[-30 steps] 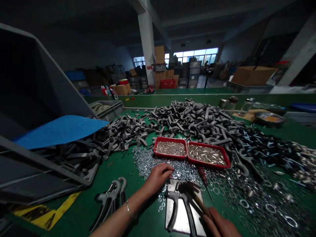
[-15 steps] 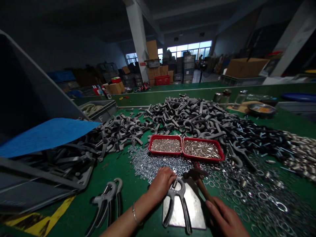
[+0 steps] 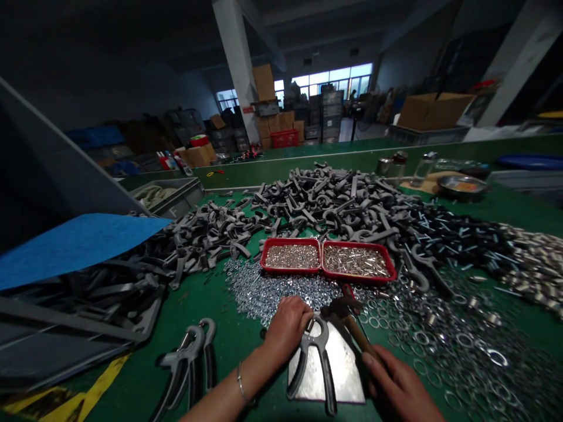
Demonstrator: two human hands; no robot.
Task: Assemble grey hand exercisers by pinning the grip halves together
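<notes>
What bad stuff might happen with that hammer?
The hammer in the right hand might bump the left hand, which is close by. The grey grip tool might slide on the shiny metal plate if knocked. A stray hit could scatter the loose metal bits.

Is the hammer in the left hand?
No, the right hand grips the hammer, while the left hand is at the gray two-handled tool on the metal plate.
</notes>
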